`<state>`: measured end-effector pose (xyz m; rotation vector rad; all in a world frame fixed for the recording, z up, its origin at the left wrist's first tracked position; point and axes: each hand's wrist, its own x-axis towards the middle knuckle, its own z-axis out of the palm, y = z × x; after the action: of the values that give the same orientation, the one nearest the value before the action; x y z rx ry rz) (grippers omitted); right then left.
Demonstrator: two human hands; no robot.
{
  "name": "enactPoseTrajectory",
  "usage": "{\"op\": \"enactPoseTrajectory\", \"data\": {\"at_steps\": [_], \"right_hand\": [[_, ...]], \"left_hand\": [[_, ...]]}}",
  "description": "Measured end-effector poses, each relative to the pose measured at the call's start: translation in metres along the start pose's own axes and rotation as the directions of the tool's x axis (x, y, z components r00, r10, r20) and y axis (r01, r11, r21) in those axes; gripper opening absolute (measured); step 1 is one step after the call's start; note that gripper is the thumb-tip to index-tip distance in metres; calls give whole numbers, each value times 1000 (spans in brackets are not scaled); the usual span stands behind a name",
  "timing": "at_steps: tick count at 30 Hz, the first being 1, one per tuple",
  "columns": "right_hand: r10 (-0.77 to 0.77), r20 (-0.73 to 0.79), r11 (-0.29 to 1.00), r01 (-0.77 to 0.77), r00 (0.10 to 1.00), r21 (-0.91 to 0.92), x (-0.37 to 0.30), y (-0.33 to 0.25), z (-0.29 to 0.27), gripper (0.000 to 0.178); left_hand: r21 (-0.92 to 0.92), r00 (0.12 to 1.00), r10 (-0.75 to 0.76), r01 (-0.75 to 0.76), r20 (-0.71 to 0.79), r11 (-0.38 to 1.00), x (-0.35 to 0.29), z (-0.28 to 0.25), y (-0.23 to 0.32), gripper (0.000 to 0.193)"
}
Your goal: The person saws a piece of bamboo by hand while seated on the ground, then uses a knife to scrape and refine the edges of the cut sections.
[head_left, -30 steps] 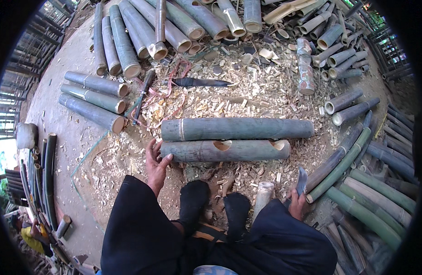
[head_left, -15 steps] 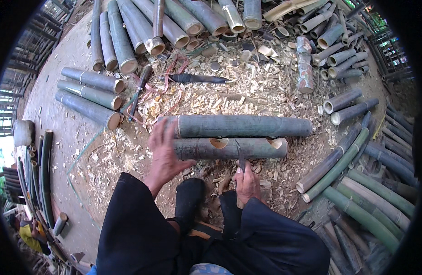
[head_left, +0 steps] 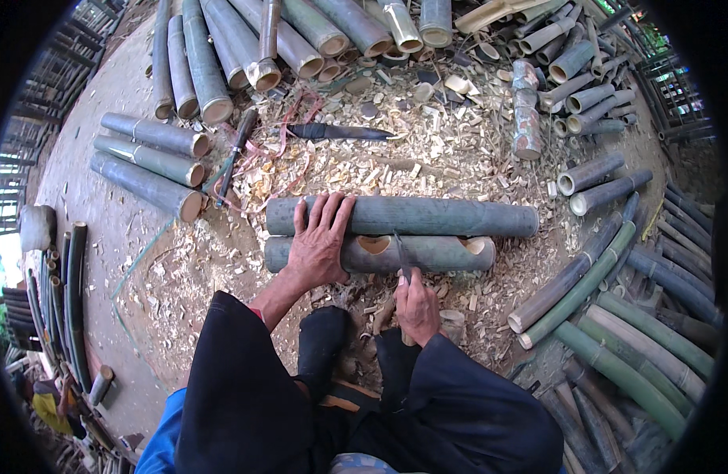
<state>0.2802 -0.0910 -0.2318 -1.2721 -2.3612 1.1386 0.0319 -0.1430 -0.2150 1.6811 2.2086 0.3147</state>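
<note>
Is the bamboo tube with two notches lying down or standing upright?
Lying down: the notched tube stretches sideways alongside the farther tube.

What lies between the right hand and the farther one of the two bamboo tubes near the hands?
In the head view, the notched tube lies there, with the knife in the right hand pointing across it.

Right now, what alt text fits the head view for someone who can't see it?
Left hand spread across the farther bamboo tube and the nearer, notched bamboo tube; right hand holding a knife over the latter. Wood chips lie scattered around.
</note>
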Motion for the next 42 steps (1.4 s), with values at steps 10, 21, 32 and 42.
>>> {"op": "enactPoseTrajectory", "data": {"at_steps": [10, 21, 32, 42], "right_hand": [[55, 55, 992, -49, 997, -115, 7, -10, 2, 24], [145, 126, 986, -132, 981, -105, 11, -29, -5, 24], [-57, 151, 997, 63, 987, -33, 8, -40, 31, 17], [25, 124, 993, -10, 992, -121, 12, -43, 43, 18]], "left_hand": [[-3, 1000, -3, 3, -11, 1000, -3, 4, -8, 146], [-43, 998, 36, -39, -52, 998, -5, 8, -15, 147], [-31, 1000, -17, 17, -6, 999, -17, -10, -29, 145], [-43, 1000, -11, 10, -9, 999, -17, -8, -30, 143]]}}
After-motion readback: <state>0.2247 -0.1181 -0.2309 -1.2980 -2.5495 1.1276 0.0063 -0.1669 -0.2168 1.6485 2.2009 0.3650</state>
